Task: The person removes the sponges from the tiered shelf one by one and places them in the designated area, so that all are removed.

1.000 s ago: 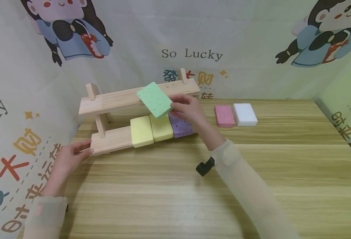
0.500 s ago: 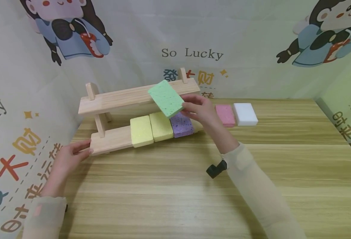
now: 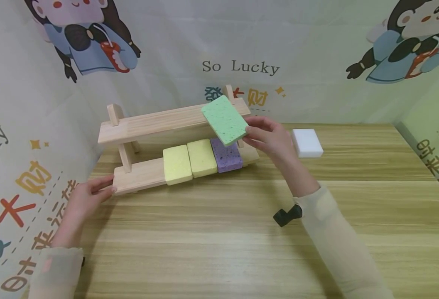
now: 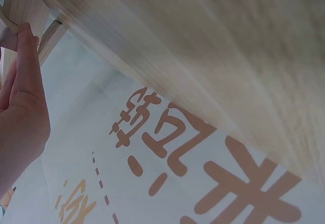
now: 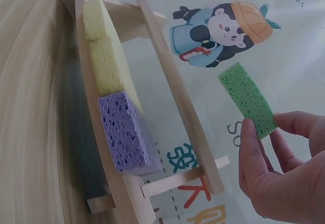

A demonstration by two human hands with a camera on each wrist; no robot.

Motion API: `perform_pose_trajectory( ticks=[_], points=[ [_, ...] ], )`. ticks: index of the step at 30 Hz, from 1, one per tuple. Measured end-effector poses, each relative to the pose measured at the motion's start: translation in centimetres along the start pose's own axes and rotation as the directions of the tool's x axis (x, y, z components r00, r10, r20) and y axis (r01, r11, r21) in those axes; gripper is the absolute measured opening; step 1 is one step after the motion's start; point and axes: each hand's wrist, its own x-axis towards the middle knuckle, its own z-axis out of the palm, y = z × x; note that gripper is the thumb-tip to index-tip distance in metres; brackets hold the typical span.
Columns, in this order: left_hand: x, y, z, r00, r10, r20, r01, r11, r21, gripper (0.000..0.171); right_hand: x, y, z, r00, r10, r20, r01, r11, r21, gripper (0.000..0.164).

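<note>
Right hand [image 3: 273,139]: the thumb and the fingers are bent and pinch one end of the green sponge; the gap between them is only as wide as this sponge.
Green sponge [image 3: 224,120]: it is between the right fingertips, gripped at its near right corner, and the rest of it sticks out freely to the left. It is tilted, in the air. In the head view it covers a part of the upper shelf [image 3: 152,124] near the right end; in the right wrist view it is apart from this board.
Left hand [image 3: 86,197]: the fingers are almost straight and touch the left end of the lower shelf [image 3: 138,176], with the thumb near its front corner.
Wooden rack [image 3: 125,158]: it has two boards and stands towards the back left corner of the table [image 3: 189,236].
On the lower shelf: a first yellow sponge [image 3: 177,165], well apart from the left end; a second yellow sponge [image 3: 202,157] touching it; then a purple sponge [image 3: 227,157], nearest to the right end. All three reach to the front edge.
White block [image 3: 307,143]: it lies near the back edge of the table, to the right of the right hand.
</note>
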Motion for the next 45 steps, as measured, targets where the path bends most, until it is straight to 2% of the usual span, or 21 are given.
perform_pose_trajectory(
  ticks=[5, 12, 14, 23, 30, 38, 45],
  points=[
    [-0.1, -0.1, 0.0, 1.000, -0.006, -0.001, 0.006, 1.000, 0.005, 0.051, -0.4, -0.1, -1.2, 1.000, -0.001, -0.021, 0.001, 1.000, 0.018, 0.031],
    [-0.2, 0.0, 0.0, 1.000, -0.007, -0.003, 0.007, 1.000, 0.010, 0.051, -1.2, -0.3, -2.9, 0.993, 0.080, -0.086, -0.086, 0.994, -0.064, 0.027],
    [-0.2, 0.0, 0.0, 1.000, -0.006, -0.002, 0.006, 1.000, 0.011, 0.051, -1.3, -0.3, -3.5, 0.992, 0.088, -0.087, -0.093, 0.994, -0.054, 0.026],
    [0.0, 0.1, 0.0, 1.000, -0.007, 0.004, 0.007, 1.000, -0.003, 0.050, -1.7, -0.1, -5.6, 0.996, -0.006, -0.085, 0.012, 0.998, 0.064, 0.022],
    [-0.2, 0.1, -0.1, 1.000, -0.016, 0.008, 0.016, 1.000, 0.000, 0.050, -2.1, -0.1, -6.9, 0.993, -0.004, -0.118, 0.013, 0.997, 0.075, 0.023],
    [-0.2, 0.3, -0.1, 1.000, -0.018, 0.005, 0.018, 1.000, -0.004, 0.050, -2.7, -0.2, -8.9, 0.991, -0.037, -0.132, 0.053, 0.991, 0.121, 0.016],
    [-0.2, 0.3, -0.1, 0.999, -0.028, 0.015, 0.028, 1.000, 0.004, 0.051, -3.2, -0.4, -10.4, 0.989, -0.056, -0.138, 0.079, 0.983, 0.164, 0.017]
  ],
)
